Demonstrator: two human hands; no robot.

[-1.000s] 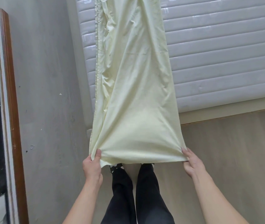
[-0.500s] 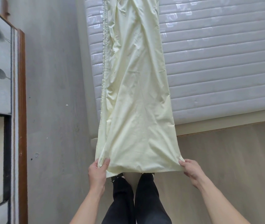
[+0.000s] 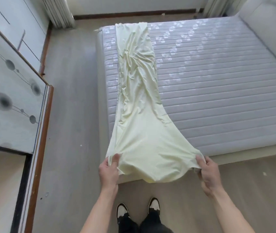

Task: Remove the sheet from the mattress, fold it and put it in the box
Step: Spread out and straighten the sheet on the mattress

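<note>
Yellow sheet (image 3: 139, 125) between both hands

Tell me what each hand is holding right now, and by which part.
Both hold the pale yellow sheet at its near end: the left hand pinches the near left corner, the right hand grips the near right corner. The rest lies along the mattress.

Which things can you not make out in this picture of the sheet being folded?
1. The box for the sheet: nowhere in the head view.
2. Fingers of the left hand and right hand: tucked under the pale yellow folded sheet.
3. Number of sheet layers: hidden by the top layer.
4. Far side of the grey quilted mattress: cut off by the right edge.
</note>
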